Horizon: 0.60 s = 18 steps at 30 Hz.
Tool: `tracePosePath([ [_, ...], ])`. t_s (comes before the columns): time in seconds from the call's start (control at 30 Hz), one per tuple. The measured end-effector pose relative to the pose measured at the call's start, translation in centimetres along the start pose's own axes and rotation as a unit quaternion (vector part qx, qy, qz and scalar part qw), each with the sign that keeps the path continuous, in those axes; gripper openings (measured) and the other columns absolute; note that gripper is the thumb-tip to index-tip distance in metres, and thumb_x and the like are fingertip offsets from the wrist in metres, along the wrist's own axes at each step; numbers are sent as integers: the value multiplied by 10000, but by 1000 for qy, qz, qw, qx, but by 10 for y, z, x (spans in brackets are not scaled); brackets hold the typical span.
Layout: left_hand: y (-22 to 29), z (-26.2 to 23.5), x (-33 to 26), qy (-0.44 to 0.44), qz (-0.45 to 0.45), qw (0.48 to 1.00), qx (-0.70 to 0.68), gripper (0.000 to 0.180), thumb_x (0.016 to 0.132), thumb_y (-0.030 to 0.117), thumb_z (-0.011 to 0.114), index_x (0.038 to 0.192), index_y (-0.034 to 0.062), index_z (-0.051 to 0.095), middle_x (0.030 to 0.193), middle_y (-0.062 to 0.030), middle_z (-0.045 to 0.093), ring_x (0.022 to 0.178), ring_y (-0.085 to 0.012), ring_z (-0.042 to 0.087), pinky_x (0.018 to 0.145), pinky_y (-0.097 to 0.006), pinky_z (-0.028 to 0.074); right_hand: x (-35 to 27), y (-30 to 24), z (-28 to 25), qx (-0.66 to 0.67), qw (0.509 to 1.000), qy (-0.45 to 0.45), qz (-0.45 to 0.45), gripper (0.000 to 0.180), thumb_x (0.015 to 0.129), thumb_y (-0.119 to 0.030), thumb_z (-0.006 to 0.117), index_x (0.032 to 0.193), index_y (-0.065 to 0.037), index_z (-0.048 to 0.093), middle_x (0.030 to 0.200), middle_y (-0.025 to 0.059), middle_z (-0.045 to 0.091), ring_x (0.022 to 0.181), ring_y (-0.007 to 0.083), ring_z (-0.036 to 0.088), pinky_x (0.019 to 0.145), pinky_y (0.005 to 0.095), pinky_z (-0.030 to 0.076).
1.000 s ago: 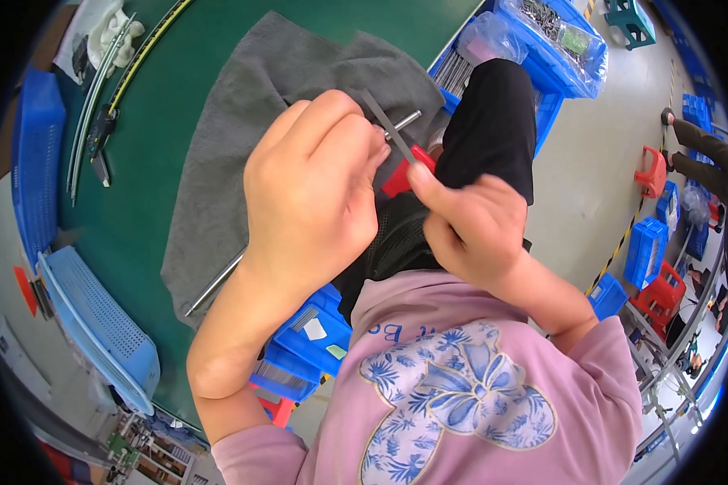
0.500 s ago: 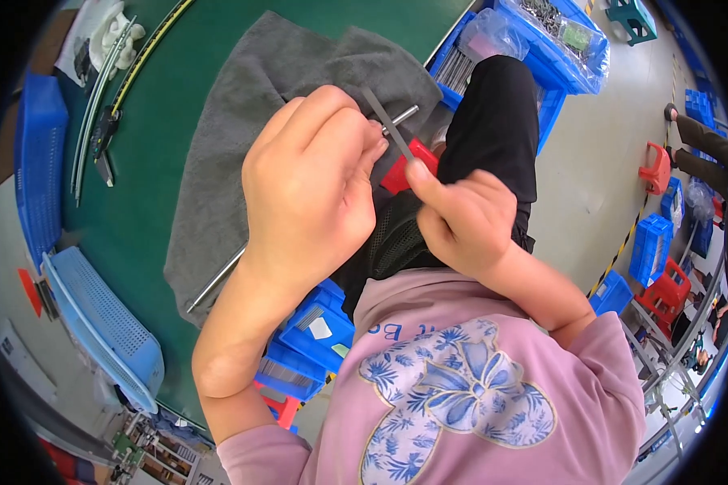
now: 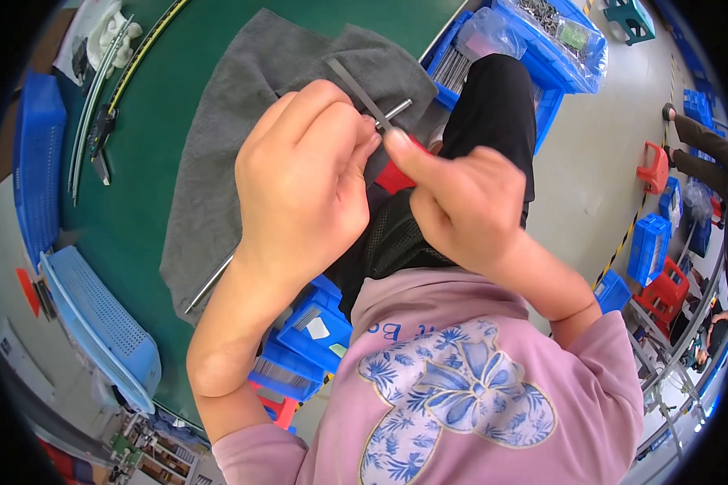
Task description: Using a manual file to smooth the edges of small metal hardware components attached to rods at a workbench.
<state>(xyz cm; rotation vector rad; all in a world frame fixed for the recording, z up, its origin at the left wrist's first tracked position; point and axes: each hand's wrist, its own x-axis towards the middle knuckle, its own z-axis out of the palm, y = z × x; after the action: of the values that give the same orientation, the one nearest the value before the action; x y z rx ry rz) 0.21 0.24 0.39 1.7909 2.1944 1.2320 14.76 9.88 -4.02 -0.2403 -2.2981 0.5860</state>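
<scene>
A thin shiny metal rod [image 3: 395, 111] is gripped in my left hand [image 3: 303, 166], whose fingers are closed round it near its far end. Its other end shows past my left forearm, lying over a grey cloth [image 3: 210, 162]. My right hand [image 3: 469, 198] is closed on a narrow flat grey file [image 3: 354, 86], thumb stretched along it. The file crosses the rod just beyond my left fingertips and looks to be touching it. Any handle on the file is hidden in my right hand.
The cloth covers part of a green tabletop [image 3: 146, 186]. At the left are a light blue basket [image 3: 105, 315], long rods [image 3: 85, 121] and a caliper [image 3: 101, 137]. Blue bins [image 3: 554, 109] of metal parts stand beyond my knee. A red stool [image 3: 663, 291] stands at right.
My right hand has pushed the file up and to the left across the rod, so more of it reaches past the rod. My left hand and the rod have shifted slightly left.
</scene>
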Motion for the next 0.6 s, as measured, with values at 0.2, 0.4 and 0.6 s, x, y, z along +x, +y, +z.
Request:
tracePosePath([
  [0.2, -1, 2, -1, 13, -12, 1000, -14, 182, 619, -74, 678, 706, 20, 548, 723, -83, 534, 646, -284, 536, 564, -366, 440, -3, -8, -42, 10, 988, -154, 31, 566, 553, 95, 602, 1099, -19, 695, 537, -1, 500, 414, 132, 468, 444, 293, 324],
  [0.4, -1, 1, -2, 6, -15, 1000, 1, 179, 616, -69, 679, 707, 21, 554, 724, -85, 533, 650, -287, 538, 563, -368, 440, 18, -9, -29, 7, 989, -146, 28, 538, 623, 76, 615, 1145, -39, 670, 542, 4, 506, 434, 169, 476, 449, 305, 321],
  [0.6, 0, 1, -1, 3, -8, 1000, 3, 174, 621, -64, 680, 709, 22, 557, 725, -85, 534, 654, -288, 543, 565, -368, 441, 11, -9, -30, 23, 992, -116, 32, 546, 590, 77, 613, 1120, -33, 684, 526, 13, 489, 420, 160, 464, 448, 295, 317],
])
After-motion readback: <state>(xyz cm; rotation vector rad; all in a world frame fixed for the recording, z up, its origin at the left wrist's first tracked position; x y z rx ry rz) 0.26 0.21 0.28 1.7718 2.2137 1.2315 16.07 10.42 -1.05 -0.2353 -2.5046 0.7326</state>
